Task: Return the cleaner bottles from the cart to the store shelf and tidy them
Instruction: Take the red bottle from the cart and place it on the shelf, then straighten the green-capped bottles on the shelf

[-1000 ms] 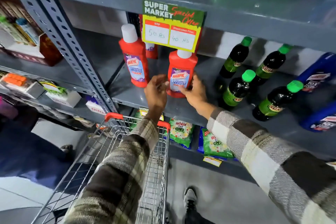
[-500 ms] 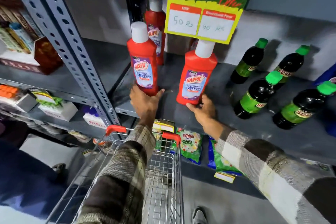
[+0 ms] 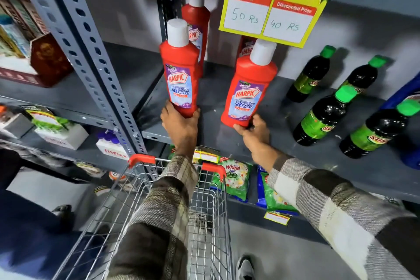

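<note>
Head view: a grey metal shelf unit (image 3: 227,107) fills most of the frame, its perforated upright (image 3: 91,57) rising to the left of both hands. A wire shopping cart (image 3: 159,200) with red handle grips is seen below the hands, and the left forearm in a checked sleeve is stretched over it. Beyond the right hand, further right on the same shelf board, four dark bottles with green caps (image 3: 322,118) are stood in two rows. Above the right hand a green and yellow price sign (image 3: 272,13) is hung from the upper shelf, marked 50 Rs and 40 Rs. Under the shelf edge, between and below the wrists, detergent packets (image 3: 234,179) are laid on the lower shelf.

Two red cleaner bottles with white caps are held at their bases on the shelf board. The left cleaner bottle (image 3: 180,75) is gripped by the left hand (image 3: 181,127), whose fingers and thumb are wrapped around its bottom; it is kept close to upright. The right cleaner bottle (image 3: 248,91) is held by the right hand (image 3: 254,136), fingers curled under its lower edge, and it is tilted slightly to the right. The two are set well apart. Behind the left one a third red bottle (image 3: 196,16) is stood at the back of the shelf, and part of a fourth (image 3: 246,48) is glimpsed behind the right one, below the sign.
</note>
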`<action>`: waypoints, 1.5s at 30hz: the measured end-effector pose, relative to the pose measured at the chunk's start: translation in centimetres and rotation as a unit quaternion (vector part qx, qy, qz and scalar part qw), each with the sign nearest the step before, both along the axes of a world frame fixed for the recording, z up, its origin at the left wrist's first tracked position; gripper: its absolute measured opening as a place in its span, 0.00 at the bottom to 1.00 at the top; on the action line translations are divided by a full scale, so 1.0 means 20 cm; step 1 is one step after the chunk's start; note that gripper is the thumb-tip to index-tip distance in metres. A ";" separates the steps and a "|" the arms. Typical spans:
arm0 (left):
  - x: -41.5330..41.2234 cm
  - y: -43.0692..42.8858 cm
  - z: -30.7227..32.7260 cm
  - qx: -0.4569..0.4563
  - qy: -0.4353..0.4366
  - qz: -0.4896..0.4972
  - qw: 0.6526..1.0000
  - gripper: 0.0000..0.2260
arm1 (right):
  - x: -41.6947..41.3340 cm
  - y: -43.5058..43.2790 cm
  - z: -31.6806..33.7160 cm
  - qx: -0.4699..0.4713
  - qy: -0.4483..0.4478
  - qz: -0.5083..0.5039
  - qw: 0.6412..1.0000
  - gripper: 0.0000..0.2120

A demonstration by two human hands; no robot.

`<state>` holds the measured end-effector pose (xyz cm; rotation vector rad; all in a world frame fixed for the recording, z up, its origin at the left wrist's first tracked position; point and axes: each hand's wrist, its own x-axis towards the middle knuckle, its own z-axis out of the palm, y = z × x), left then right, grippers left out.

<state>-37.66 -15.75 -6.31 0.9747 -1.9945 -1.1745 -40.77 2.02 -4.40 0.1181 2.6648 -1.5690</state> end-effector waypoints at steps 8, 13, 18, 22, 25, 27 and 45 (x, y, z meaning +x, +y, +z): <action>0.01 0.00 0.00 0.004 0.005 -0.006 1.000 0.37 | -0.02 0.00 -0.03 0.003 -0.018 0.002 1.000 0.17; 0.00 0.00 0.00 -0.004 -0.001 -0.007 1.000 0.38 | -0.03 0.00 -0.03 0.003 -0.025 0.000 1.000 0.17; 0.00 -0.01 -0.02 0.006 0.014 -0.013 1.000 0.40 | -0.04 0.01 -0.03 -0.004 -0.032 0.013 0.999 0.20; 0.03 0.04 0.01 0.013 0.004 -0.010 1.000 0.53 | 0.03 0.08 0.01 -0.044 -0.042 0.058 0.996 0.39; 0.14 0.21 0.04 0.022 0.067 0.035 0.997 0.50 | 0.11 0.17 -0.02 -0.102 -0.016 0.020 0.994 0.43; 0.24 0.39 0.01 0.001 0.060 0.000 0.998 0.42 | 0.18 0.23 -0.05 -0.150 0.018 -0.024 0.988 0.38; -0.02 1.48 0.00 -0.020 0.032 -0.253 0.967 0.36 | 0.09 1.36 -0.05 -0.071 0.178 -0.217 0.957 0.23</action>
